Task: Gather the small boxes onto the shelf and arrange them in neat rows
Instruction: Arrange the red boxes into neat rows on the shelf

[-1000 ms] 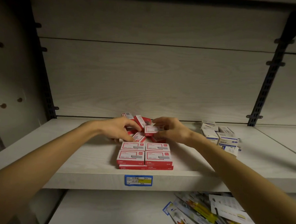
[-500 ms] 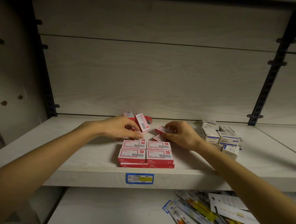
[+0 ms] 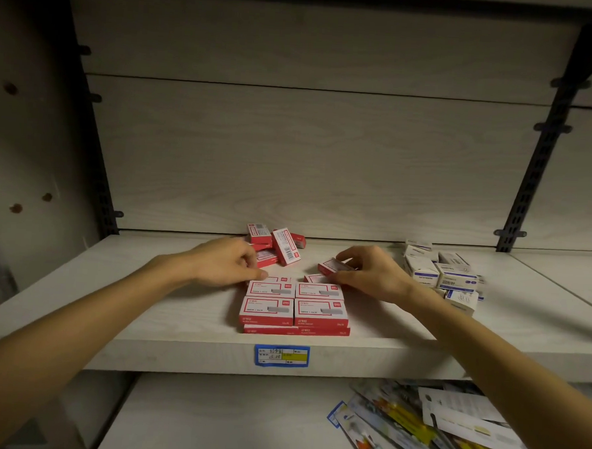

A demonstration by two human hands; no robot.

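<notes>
On shelf [image 3: 146,305]: red-white box [image 3: 333,265], tilted, pinched by right hand [image 3: 370,276]; left hand [image 3: 227,263] curled, far-left of rows [image 3: 294,303], grip unclear.

Blue price label [image 3: 281,355] on the edge; packaged stationery [image 3: 424,433] heaped below

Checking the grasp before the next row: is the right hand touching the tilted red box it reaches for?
Touching. The head view shows the right hand pinching the tilted red box, fingers curled over its top edge and thumb beneath.

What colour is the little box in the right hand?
Red and white; the box in the right hand shows best in the head view.
</notes>
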